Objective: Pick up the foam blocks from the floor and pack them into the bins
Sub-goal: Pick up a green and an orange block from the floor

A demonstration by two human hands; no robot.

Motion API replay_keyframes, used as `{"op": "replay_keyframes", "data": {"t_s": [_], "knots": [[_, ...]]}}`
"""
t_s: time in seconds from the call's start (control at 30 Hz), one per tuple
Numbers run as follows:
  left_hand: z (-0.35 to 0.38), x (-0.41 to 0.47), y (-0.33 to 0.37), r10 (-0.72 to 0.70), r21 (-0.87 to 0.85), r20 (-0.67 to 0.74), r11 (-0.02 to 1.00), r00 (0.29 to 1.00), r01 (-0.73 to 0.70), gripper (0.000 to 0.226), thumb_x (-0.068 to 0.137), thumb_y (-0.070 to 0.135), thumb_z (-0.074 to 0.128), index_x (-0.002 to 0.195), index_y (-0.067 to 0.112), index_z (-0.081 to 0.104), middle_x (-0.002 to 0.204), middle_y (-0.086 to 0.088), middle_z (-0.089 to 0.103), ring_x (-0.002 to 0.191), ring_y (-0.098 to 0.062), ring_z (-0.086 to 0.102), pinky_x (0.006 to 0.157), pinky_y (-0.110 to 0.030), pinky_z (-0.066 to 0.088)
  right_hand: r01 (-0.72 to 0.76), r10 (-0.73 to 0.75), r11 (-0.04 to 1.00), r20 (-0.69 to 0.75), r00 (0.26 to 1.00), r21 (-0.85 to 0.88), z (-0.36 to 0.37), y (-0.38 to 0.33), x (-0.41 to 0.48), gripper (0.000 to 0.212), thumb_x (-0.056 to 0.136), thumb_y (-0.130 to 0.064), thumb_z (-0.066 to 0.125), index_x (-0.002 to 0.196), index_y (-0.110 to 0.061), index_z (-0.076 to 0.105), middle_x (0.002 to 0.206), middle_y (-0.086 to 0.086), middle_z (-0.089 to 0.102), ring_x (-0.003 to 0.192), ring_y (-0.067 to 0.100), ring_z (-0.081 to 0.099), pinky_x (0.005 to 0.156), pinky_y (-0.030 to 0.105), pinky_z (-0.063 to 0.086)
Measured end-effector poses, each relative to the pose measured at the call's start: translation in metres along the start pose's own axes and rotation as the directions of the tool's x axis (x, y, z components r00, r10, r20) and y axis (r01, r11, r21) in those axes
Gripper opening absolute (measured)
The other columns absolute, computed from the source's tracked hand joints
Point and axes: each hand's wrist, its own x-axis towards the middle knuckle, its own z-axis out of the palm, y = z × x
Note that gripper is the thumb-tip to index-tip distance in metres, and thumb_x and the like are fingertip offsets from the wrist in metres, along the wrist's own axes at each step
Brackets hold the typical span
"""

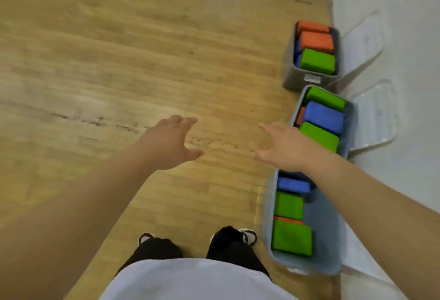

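Note:
Three grey bins stand in a row along the right wall. The far bin holds orange blocks and a green block. The middle bin holds green and blue blocks. The near bin holds a blue block and green blocks, with bare room on its right side. My left hand and my right hand are both open and empty, stretched out over the wooden floor. My right forearm crosses the gap between the middle and near bins.
Two clear bin lids lean against the white wall on the right. My feet in black shoes stand on the wooden floor just left of the near bin. No loose blocks show on the floor.

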Motion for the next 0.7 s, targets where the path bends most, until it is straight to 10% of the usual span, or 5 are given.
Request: {"op": "replay_keyframes", "data": {"t_s": [0.33,0.7], "knots": [[0.047,-0.247,-0.340,-0.594,-0.469,-0.072,0.729,0.801,0.498,0.092,0.086,0.070,0.062,0.160,0.037,0.019,0.162,0.000,0.028,0.148,-0.026,0.031,0.117,-0.049,0.035,0.479,-0.441,0.843,0.196,0.876,-0.243,0.060,-0.424,0.043,0.093,0.082,-0.072,0.065,0.159,-0.037,0.025,0.164,-0.004,0.032,0.144,0.025,0.040,0.114,0.044,0.037],[0.065,-0.392,-0.497,-0.889,-0.692,0.026,0.313,0.457,0.650,0.091,0.088,0.070,0.060,0.161,0.036,0.017,0.167,0.004,0.019,0.153,-0.023,0.023,0.120,-0.046,0.031,0.807,-0.687,0.488,0.424,0.590,-0.332,0.097,-0.727,0.074,0.092,0.085,-0.066,0.068,0.160,-0.035,0.024,0.165,-0.002,0.029,0.148,0.024,0.035,0.116,0.043,0.036]]}}
